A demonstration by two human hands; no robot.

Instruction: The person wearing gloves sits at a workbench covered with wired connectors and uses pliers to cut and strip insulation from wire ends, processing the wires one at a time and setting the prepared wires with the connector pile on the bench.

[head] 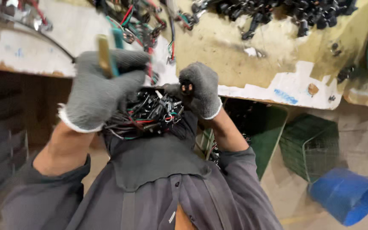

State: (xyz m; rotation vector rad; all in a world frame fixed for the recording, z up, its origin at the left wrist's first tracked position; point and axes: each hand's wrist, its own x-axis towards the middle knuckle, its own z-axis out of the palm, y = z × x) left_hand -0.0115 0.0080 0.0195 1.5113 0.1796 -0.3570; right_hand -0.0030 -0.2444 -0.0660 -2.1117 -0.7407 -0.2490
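While the left hand (96, 91) grips a teal-handled tool (109, 53) and the right hand (201, 89) pinches a small black connector (187, 87), best practice is steady alignment before contact. Wire bundle (148, 113): black, red and green leads, tangled, at 6 o'clock below both gloves, against the worktop (252, 55) edge.

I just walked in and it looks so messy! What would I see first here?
Two grey knitted gloves in the middle: the left hand grips a tool with a green and tan handle, and the right hand pinches a small black connector. Below them, a tangle of wires lies in the person's lap; a blue tub sits bottom right.
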